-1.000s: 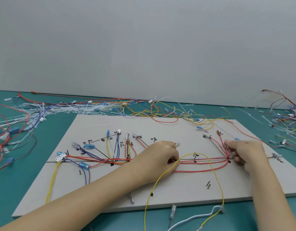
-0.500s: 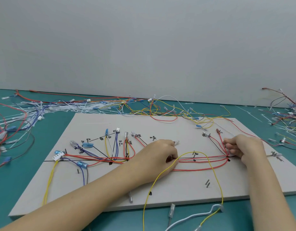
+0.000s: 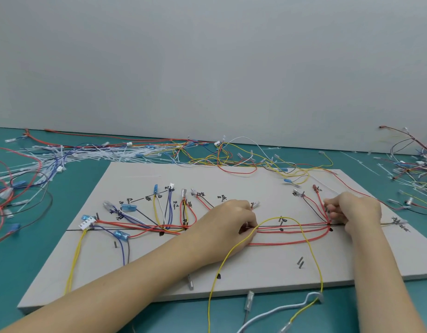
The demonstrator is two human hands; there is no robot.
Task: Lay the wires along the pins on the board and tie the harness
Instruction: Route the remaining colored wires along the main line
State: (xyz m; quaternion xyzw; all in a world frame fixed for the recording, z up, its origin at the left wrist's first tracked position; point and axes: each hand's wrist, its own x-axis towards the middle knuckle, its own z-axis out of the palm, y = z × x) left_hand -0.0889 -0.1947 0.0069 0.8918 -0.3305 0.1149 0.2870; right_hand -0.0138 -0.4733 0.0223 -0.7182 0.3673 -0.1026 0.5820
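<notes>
Both hands have stayed almost where they were half a second ago, the right hand [image 3: 352, 211] shifted only slightly along the red wires; the view itself has dipped a little. Head view: the grey board [image 3: 231, 183] lies flat on the teal surface [image 3: 63, 241], with hand-written labels and short dark pins [image 3: 300, 262] standing on it. A bundle of red wires [image 3: 289, 236] runs left to right along the drawn black line in the middle of the board, between the two hands. The left hand [image 3: 229, 227] rests on the board near its centre, fingers curled and pinching the bundle together with a yellow wire [image 3: 311, 248], which arches up over the red run and falls off the near edge of the board. The right hand, fingers curled, pinches the red wires where they turn upward at the right-hand pin. At the left end of the run sits a white connector [image 3: 87, 222], with blue terminals [image 3: 128, 208] and short yellow, blue and white branches fanned out above and below it. Loose wires and white cable ties [image 3: 92, 153] lie heaped on the surface beyond the far edge of the board, with a further tangle [image 3: 416, 164] at the right edge.
</notes>
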